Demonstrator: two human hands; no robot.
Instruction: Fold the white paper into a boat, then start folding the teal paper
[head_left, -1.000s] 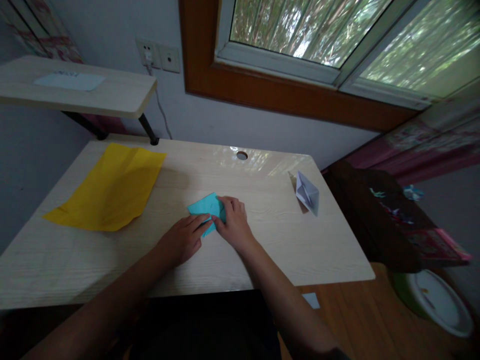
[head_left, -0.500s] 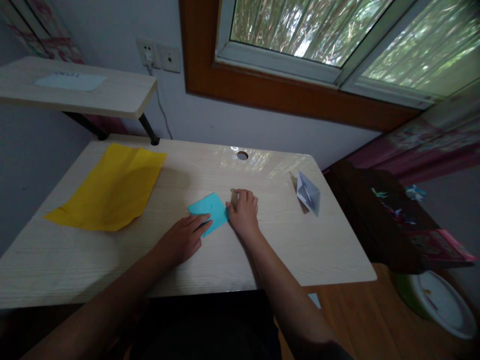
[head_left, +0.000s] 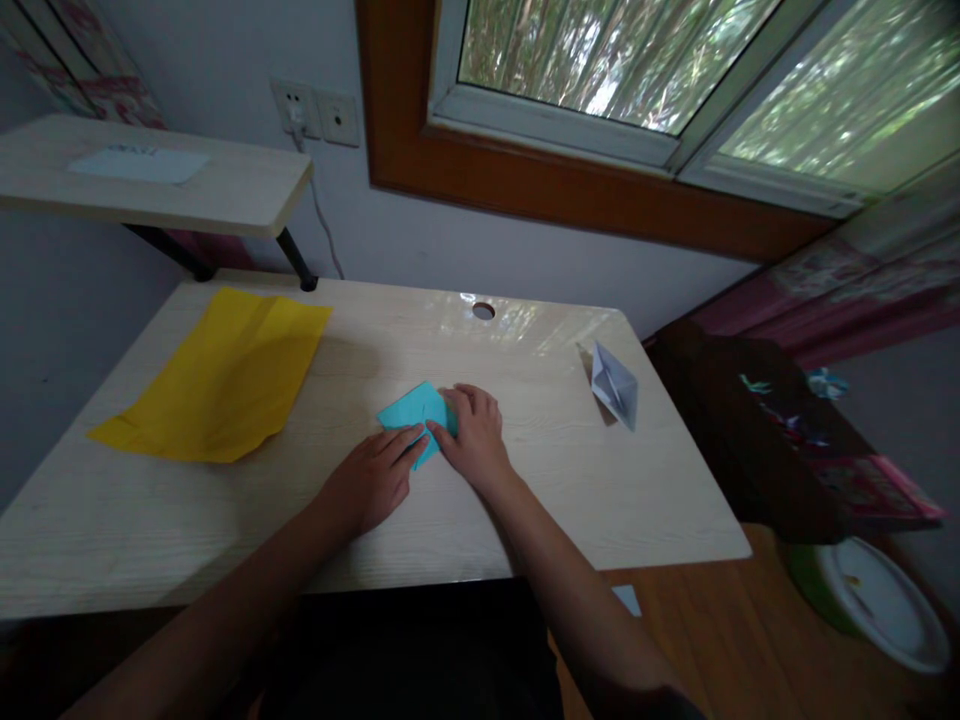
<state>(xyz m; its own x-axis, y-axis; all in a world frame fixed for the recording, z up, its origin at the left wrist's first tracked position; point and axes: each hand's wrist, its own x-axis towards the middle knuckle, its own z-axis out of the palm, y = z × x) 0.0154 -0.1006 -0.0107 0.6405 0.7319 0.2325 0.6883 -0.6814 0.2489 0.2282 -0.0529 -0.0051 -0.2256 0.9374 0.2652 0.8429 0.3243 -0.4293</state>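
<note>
A small folded sheet of light blue paper (head_left: 415, 408) lies on the pale wood-grain desk, with crease lines across it. My left hand (head_left: 375, 478) rests on its lower left part, fingers stretched out and pressing it down. At the paper's right corner is my right hand (head_left: 474, 432). Its thumb lies over the paper near the middle, and its fingers curl round the right edge, which they partly hide. The thumb is close to my left fingertips.
Yellow paper (head_left: 225, 380) lies at the desk's left, below a raised shelf (head_left: 247, 195). A folded white paper piece (head_left: 614, 386) stands near the right edge. The desk (head_left: 600, 510) has a cable hole (head_left: 484, 311) at the back. A round white-topped container (head_left: 885, 605) is on the floor.
My right hand has moved left onto the blue paper, its thumb now reaching towards the middle. The right corner appears turned inward. My left hand has shifted slightly right.
</note>
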